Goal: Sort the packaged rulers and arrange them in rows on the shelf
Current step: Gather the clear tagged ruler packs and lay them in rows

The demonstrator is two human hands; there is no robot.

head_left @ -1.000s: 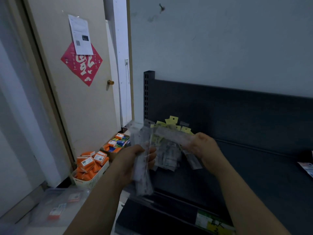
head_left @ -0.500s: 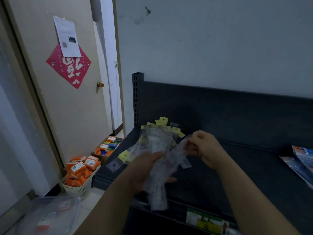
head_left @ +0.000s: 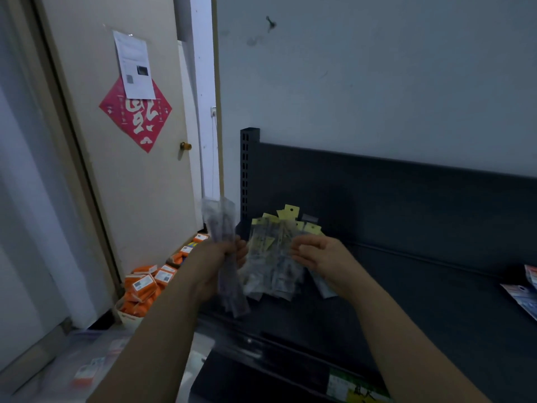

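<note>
Your left hand (head_left: 223,266) is fisted around a blurred bundle of clear-plastic packaged rulers (head_left: 225,257), held upright off the left end of the dark metal shelf (head_left: 421,286). Your right hand (head_left: 322,257) has its fingers loosely curled over the loose pile of clear ruler packets with pale yellow hang tabs (head_left: 276,257). That pile lies on the shelf deck near the back left corner. Can't tell whether the right hand is pinching a packet or only touching the top of the pile.

Risks, as I judge them:
- The left bundle hangs past the shelf's left edge. The sleeves look slick, so if the grip loosens one may slide out and fall to the floor by the white basket of orange boxes (head_left: 142,289).
- The pile is fanned and overlapping. Pulling one packet may drag its neighbours and scatter them, so no row forms.
- Clear sleeves in dim light are hard to tell apart, and you could sort a packet into the wrong group.
- The blue-and-red printed packets (head_left: 523,295) sit at the shelf's right end, well apart from the pile. Rows that run that far may crowd them.

Writing:
- The red diamond paper decoration (head_left: 135,114) on the beige door (head_left: 96,170) carries a large white Chinese character, not sharp enough for me to read.
- The white printed sheet (head_left: 135,65) taped above it has a small dark square, possibly a code. Its text is too small to read.
- The green-and-yellow price label (head_left: 356,388) on the shelf's front rail has dark marks, illegible.
- The yellow tabs and orange box labels are unreadable.
</note>
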